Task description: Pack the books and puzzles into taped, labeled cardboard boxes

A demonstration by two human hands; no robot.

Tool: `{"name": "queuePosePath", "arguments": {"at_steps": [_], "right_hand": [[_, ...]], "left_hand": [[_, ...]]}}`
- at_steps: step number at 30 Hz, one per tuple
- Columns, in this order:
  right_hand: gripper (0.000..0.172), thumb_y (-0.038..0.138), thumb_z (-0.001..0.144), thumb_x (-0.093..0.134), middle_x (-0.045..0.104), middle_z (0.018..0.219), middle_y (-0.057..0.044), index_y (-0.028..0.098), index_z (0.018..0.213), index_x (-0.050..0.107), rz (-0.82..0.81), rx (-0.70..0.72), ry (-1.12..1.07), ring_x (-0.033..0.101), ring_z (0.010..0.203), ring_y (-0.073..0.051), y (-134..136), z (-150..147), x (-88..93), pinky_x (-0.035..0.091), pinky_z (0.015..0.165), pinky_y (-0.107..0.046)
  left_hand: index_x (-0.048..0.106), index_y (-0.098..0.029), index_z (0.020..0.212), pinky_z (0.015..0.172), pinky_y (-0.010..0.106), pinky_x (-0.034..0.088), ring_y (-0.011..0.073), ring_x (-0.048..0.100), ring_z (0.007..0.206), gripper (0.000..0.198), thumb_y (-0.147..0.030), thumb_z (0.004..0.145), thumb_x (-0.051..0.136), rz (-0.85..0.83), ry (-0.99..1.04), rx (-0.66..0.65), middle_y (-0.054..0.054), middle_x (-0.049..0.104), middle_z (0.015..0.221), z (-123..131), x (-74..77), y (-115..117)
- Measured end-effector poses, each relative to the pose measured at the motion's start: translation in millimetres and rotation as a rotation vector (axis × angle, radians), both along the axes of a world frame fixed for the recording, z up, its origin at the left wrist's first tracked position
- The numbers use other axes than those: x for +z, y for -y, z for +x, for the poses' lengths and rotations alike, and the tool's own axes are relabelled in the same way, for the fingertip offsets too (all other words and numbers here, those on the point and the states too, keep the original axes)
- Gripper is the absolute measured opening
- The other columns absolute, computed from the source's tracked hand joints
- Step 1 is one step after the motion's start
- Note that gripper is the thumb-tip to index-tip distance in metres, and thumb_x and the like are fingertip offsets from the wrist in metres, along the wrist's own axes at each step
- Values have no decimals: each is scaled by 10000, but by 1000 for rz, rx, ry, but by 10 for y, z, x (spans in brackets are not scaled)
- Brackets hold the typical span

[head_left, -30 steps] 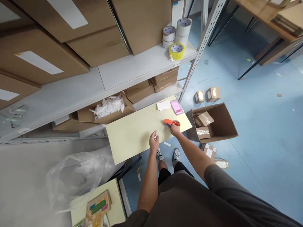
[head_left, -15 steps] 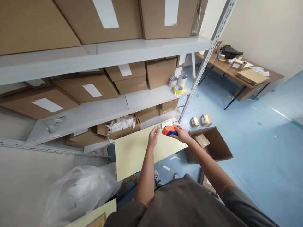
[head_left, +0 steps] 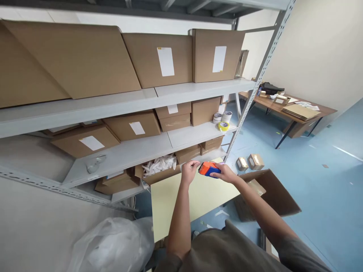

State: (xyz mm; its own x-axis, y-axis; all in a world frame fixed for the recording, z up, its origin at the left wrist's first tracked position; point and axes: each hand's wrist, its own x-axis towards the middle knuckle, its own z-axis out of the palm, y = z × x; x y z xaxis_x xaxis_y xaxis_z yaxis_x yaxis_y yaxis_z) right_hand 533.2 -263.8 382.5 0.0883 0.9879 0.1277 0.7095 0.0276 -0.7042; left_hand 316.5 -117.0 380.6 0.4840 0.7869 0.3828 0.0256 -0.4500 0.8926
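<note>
My right hand is wrapped around an orange-and-blue handheld tool, its dark front end pointing left. Close to that front end, my left hand has thumb and fingertips pinched together. Whatever lies between those fingertips is too small to make out. Both hands are above a pale yellow tabletop. Part of a small item with a purple-pink patch shows behind the tool at the table's far edge.
Ahead, a grey metal shelf bears cardboard boxes and tape rolls. An open carton stands on the floor to the right, with two small boxes beyond it. A stuffed clear plastic bag is at lower left.
My left fingers, apart before, have closed into a pinch beside the tool's front end. The view has tilted upward, bringing more of the upper shelf into sight. The right hand keeps its hold.
</note>
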Motion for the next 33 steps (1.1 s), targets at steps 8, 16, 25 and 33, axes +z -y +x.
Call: {"name": "queuePosePath", "arguments": {"at_steps": [8,16,25,33], "right_hand": [[493,657,1000,620,743,910,-52,208,1199,666,-17,-19,15,689,792,-244,-464,243,-193,511,717,-319],[448,510,1029,643,747,1252,-231,177,1329,627,45,-108,439,712,1125,-375,-1343,1111,-85,543,938,-425],[453,213,1008,562,705,1356,-323,31,1422,560,-59,-43,505,631,1282,-397,-2855,1993,-153,388,1166,-501],[479,184,948,628,669,1405,-311,46,1407,617,-97,-33,540,582,1330,-387,-3167,2115,-290,359,1180,-529]], "left_hand": [[831,-256,1064,995,402,606,246,767,1025,328,-436,1084,558,251,-43,302,102,807,1051,151,-87,-156],[105,-307,1774,1039,429,607,320,646,1368,984,-557,1008,671,-143,-128,471,164,220,1817,430,-196,-144],[465,-302,1643,911,407,632,282,706,1177,677,-470,1013,648,-171,-208,557,156,520,1638,538,-356,-104],[569,-278,1566,832,388,642,270,735,1098,621,-447,981,691,-223,-223,657,158,552,1612,604,-377,-5]]}}
